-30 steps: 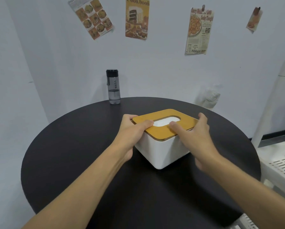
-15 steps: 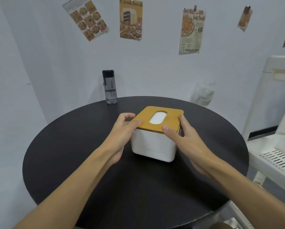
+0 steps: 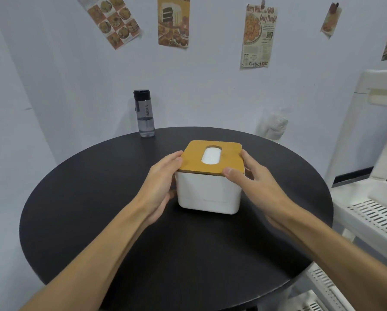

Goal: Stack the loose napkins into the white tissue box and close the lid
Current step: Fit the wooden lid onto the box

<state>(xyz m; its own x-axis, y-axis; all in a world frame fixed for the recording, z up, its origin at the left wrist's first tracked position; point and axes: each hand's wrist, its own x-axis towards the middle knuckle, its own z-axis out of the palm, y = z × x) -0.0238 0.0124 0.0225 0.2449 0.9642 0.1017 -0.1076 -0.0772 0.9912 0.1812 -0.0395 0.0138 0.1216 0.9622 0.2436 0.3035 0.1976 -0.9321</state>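
Observation:
The white tissue box [image 3: 208, 194] stands in the middle of the round black table [image 3: 94, 198]. Its wooden lid [image 3: 193, 163] lies flat on top. White napkins [image 3: 211, 156] show through the lid's oval slot. My left hand [image 3: 161, 182] presses against the box's left side, fingertips at the lid's edge. My right hand [image 3: 255, 180] holds the right side, with the thumb on the lid's near right corner and the fingers along the right edge. No loose napkins are visible on the table.
A clear water bottle [image 3: 145, 113] with a black cap stands at the table's far edge by the wall. A white plastic shelf rack [image 3: 372, 212] stands close to the table on the right. A crumpled clear bag [image 3: 272, 126] hangs against the wall behind the table.
The box has turned between my hands so a short side now faces me, with the lid's slot running away from me. Both hands stayed on its sides.

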